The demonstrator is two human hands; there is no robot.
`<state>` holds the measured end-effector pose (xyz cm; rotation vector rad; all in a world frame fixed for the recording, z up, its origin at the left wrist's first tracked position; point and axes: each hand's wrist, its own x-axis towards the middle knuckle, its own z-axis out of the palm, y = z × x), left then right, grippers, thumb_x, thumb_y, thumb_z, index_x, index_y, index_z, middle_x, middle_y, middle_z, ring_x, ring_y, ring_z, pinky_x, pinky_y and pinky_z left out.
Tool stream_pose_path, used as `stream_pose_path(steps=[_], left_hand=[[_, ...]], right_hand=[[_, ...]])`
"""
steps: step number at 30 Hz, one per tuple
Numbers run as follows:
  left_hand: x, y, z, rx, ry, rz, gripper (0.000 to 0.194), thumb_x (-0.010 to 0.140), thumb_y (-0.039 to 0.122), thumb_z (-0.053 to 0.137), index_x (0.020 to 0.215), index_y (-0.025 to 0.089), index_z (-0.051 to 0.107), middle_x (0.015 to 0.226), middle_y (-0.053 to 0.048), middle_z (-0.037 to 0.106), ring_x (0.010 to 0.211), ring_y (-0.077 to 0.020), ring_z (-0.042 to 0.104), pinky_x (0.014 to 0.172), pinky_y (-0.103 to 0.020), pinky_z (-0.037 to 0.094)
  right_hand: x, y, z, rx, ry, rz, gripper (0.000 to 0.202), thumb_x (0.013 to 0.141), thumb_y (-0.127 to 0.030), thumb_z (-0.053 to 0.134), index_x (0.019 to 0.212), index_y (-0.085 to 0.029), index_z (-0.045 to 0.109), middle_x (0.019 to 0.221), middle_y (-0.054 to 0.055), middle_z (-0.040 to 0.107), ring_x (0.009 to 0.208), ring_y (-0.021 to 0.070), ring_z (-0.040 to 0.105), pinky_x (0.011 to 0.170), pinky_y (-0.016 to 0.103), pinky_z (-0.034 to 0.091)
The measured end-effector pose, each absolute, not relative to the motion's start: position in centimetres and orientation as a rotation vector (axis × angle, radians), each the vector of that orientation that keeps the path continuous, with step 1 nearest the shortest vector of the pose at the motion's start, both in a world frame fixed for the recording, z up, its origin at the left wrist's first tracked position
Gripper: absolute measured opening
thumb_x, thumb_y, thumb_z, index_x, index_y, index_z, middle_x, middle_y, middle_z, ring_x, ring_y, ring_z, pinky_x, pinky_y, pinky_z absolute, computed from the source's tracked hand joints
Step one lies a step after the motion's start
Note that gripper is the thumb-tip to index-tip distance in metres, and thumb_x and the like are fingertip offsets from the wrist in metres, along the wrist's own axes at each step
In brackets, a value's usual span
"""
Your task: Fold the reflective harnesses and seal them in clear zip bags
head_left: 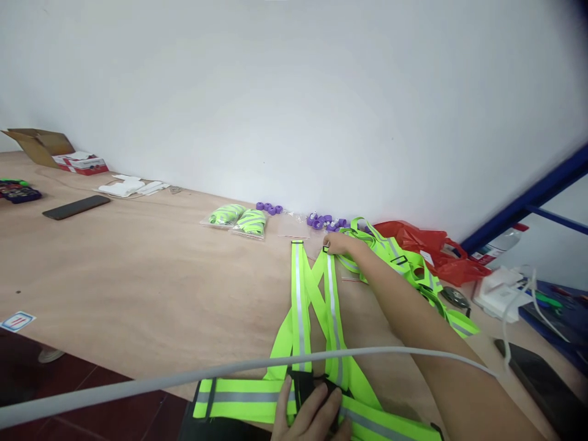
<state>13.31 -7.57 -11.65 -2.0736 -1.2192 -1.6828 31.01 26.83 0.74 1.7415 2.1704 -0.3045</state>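
Note:
A neon-yellow reflective vest made of grey-striped straps lies across the front of the table. Its two shoulder straps point away from me and its waist belt runs along the near edge. My left hand is at the belt, its bent fingers over the black centre piece; the fingertips' underside is hidden. My right hand reaches far forward, closed in a pinch at the black buckle on the end of the right-hand strap. Beside it lies a heap of similar vests.
Two bagged vests, purple tape rolls and a clear bag lie near the wall. A red plastic bag and dark phone are right. A white cable crosses the foreground. Left is an open carton.

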Motion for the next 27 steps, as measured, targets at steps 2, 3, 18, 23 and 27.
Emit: stream_pose_path(steps=[2,3,18,23,27], left_hand=[[12.9,-7.8,-11.7,-2.148,-1.195,-1.617,0.018,0.099,0.034,0.061,0.087,0.034,0.074,0.1,0.009,0.08,0.091,-0.0123,0.075,0.126,-0.051,0.012],[12.7,-7.9,-11.7,-2.178,-1.196,-1.585,0.017,0.099,0.034,0.061,0.088,0.033,0.074,0.103,0.009,0.079,0.094,-0.0126,0.074,0.126,-0.052,0.011],[8.9,-8.4,-10.2,-2.573,-1.049,-1.06,0.035,0.107,0.019,0.042,0.118,0.036,0.071,0.142,0.009,0.061,0.127,-0.0138,0.06,0.124,-0.058,-0.006],[9.0,-8.7,-10.0,-2.645,-1.121,-1.012,0.032,0.105,0.021,0.048,0.121,0.039,0.069,0.141,0.009,0.061,0.126,-0.0149,0.062,0.123,-0.056,-0.006],[8.1,-9.0,-9.3,-2.746,-1.128,-0.993,0.032,0.102,0.019,0.056,0.121,0.04,0.07,0.14,0.01,0.062,0.132,-0.0178,0.058,0.124,-0.055,-0.002]], right_hand=[[31.1,26.6,0.9,1.73,2.155,-0.296,0.034,0.098,-0.036,0.063,0.126,-0.018,0.061,0.128,0.009,0.062,0.107,0.0234,0.065,0.09,0.044,0.057],[31.1,26.5,1.0,1.726,2.151,-0.289,0.034,0.098,-0.036,0.063,0.127,-0.018,0.061,0.127,0.009,0.063,0.107,0.0236,0.065,0.09,0.045,0.057],[31.9,26.1,1.8,1.789,2.092,-0.14,0.035,0.098,-0.037,0.063,0.127,-0.018,0.061,0.127,0.009,0.063,0.106,0.0236,0.065,0.089,0.045,0.057],[31.3,25.6,1.3,1.782,2.048,-0.1,0.035,0.098,-0.036,0.063,0.127,-0.017,0.06,0.127,0.01,0.062,0.107,0.0236,0.065,0.09,0.045,0.057],[31.3,25.4,0.9,1.781,2.037,-0.07,0.035,0.098,-0.036,0.063,0.127,-0.018,0.06,0.128,0.01,0.062,0.107,0.0237,0.065,0.09,0.045,0.056]])
